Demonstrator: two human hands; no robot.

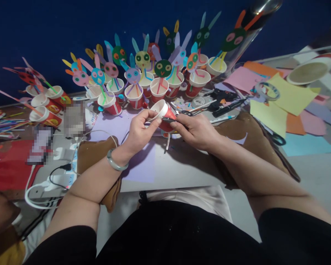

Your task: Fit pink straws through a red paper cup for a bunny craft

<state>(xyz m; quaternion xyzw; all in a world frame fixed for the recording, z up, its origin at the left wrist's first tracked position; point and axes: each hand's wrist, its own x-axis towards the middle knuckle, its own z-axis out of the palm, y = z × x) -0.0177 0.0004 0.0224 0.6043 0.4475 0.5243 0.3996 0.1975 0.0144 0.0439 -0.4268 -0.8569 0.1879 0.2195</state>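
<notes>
A red and white paper cup is tilted in front of me, its white mouth toward the upper left. My left hand grips the cup at its rim and near side, fingers closed. Against the cup's side, my right hand is closed around a slim dark tool; its kind is partly hidden by my fingers. Just below the cup, a whitish strip hangs or lies above the table; I cannot tell if it is attached. Behind stand several paper cups with paper rabbit heads, one dark green.
Coloured paper sheets and a tape roll lie at the right, near black-handled scissors. Brown cushions flank my forearms. A power strip with cables, a phone and another person's arm are at left.
</notes>
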